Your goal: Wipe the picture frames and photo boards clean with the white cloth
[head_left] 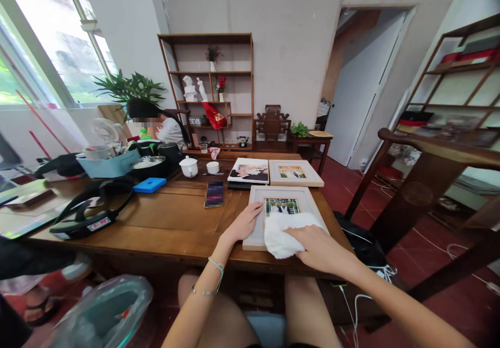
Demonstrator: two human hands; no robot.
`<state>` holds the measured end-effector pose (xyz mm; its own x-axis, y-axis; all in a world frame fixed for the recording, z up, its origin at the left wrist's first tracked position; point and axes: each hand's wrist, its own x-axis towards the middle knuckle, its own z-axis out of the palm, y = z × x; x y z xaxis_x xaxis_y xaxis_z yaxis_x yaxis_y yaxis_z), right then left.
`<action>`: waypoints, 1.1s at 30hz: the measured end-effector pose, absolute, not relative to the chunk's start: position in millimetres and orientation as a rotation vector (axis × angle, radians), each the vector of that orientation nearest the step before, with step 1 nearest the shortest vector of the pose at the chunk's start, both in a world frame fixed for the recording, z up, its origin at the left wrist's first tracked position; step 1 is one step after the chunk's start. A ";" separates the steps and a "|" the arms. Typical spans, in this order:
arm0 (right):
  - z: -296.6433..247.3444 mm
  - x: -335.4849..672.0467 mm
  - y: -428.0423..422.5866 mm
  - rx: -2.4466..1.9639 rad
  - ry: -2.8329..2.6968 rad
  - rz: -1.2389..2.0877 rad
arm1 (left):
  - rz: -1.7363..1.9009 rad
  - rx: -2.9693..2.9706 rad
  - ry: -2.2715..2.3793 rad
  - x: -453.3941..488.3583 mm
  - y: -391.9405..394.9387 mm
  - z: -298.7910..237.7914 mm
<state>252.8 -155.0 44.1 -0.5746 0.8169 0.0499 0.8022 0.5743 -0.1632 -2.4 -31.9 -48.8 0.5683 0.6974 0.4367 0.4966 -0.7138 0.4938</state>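
The right hand (312,245) is gripping a cloth (282,233) on the frame (281,206) near the front edge of the bench (167,218), while the left hand (246,222) is resting unclenched on its left border, so strong backward pulling would be risking a fall.

Daylight from left window (47,35), blown out; edges stretched

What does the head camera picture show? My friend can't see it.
The right hand holds a white cloth against a framed photo on a wooden table; the left hand touches the frame's left side. A phone lies to its left, another framed photo behind.
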 end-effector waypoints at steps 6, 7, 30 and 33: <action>20.4 259.7 -94.8 -1.377 -2.566 0.049 | 0.896 2.494 0.980 -2.8 -32.8 -46.5; 18.5 261.9 -79.2 -1.430 -2.529 0.005 | 0.893 2.497 0.981 -3.1 -32.8 -46.1; 50.7 243.8 -138.9 -1.301 -2.775 0.305 | 0.925 2.483 0.965 -3.9 -33.0 -48.8; 58.5 237.9 -169.2 -1.300 -2.791 0.375 | 0.929 2.473 0.970 -3.5 -34.5 -47.5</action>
<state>237.9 -169.2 58.5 -0.6482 0.7586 -0.0653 0.7490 0.6198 -0.2343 -3.5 -34.5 -47.5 0.5565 0.6958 0.4540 0.4835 -0.7156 0.5041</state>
